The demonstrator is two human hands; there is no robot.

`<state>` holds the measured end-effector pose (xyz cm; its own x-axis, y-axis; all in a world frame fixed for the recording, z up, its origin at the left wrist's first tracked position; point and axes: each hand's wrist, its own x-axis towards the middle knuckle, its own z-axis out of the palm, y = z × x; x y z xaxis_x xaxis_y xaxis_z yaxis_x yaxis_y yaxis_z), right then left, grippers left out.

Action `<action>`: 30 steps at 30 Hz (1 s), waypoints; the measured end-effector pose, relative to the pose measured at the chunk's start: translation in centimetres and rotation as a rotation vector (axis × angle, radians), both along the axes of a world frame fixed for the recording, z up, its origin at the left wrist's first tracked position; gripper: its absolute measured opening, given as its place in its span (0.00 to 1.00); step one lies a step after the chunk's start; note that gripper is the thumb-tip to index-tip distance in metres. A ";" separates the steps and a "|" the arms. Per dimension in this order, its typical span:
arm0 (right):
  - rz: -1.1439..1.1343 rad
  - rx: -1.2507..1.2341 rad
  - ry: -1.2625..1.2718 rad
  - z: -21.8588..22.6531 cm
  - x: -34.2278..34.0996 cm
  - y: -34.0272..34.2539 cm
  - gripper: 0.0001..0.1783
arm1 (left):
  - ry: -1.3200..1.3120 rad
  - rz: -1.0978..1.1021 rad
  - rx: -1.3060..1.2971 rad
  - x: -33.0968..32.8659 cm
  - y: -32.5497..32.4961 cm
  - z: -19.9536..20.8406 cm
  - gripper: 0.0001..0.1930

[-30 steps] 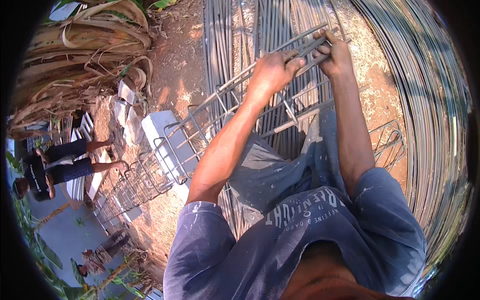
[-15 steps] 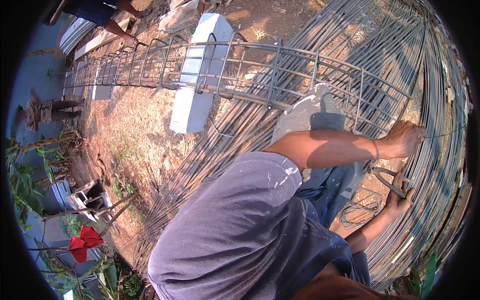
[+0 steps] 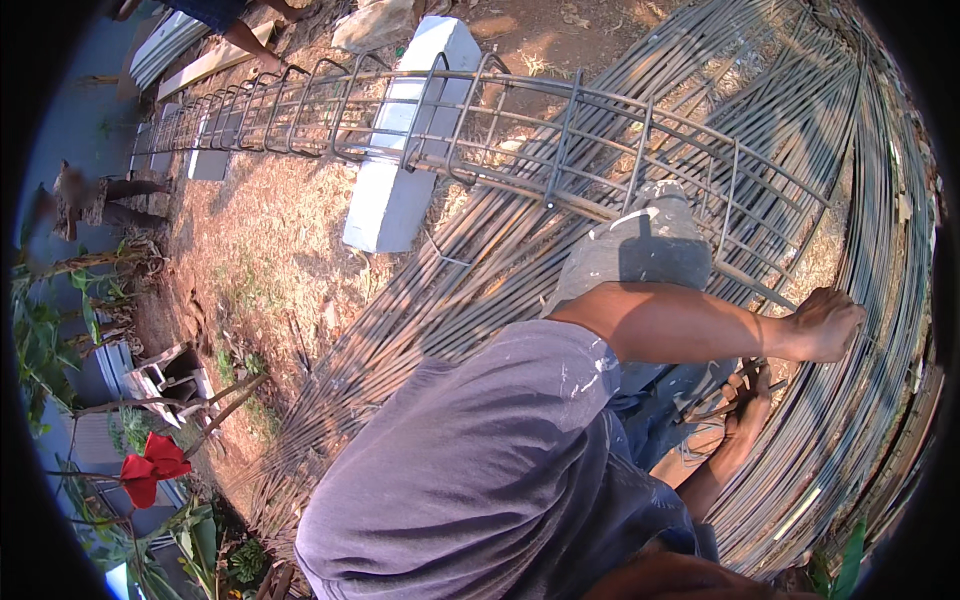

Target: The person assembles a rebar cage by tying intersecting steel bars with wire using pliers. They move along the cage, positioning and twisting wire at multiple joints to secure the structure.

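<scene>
My left hand is closed in a fist above the bundled steel bars on the right. The thin dark wire in it hardly shows against the bars. Lower down, my right hand is wrapped round the handles of pincers, whose jaws are partly hidden by my left forearm and trousers. Beyond my knee stretches a long rebar cage of bars and square stirrups. Its near end comes close to my left hand.
White blocks prop up the cage. Loose steel bars cover much of the ground, with a dense stack at the right. One person is at far left; another's leg shows at the top. A red flower is at lower left.
My left hand has moved down and slightly right. The right hand has drawn the pincers back left toward my body. The view has shifted a little.
</scene>
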<state>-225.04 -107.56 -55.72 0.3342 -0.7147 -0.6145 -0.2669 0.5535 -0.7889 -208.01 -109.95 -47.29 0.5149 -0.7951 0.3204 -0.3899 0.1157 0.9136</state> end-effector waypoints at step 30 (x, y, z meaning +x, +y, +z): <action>0.467 0.848 -0.291 -11.7 5.9 4.3 0.16 | -0.326 0.192 -0.285 -4.8 8.0 2.1 0.08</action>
<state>-219.17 -103.23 -67.39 0.6867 0.1609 -0.7089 -0.4600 0.8513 -0.2524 -212.77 -102.00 -45.19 0.4803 -0.5524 0.6813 -0.6898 0.2418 0.6824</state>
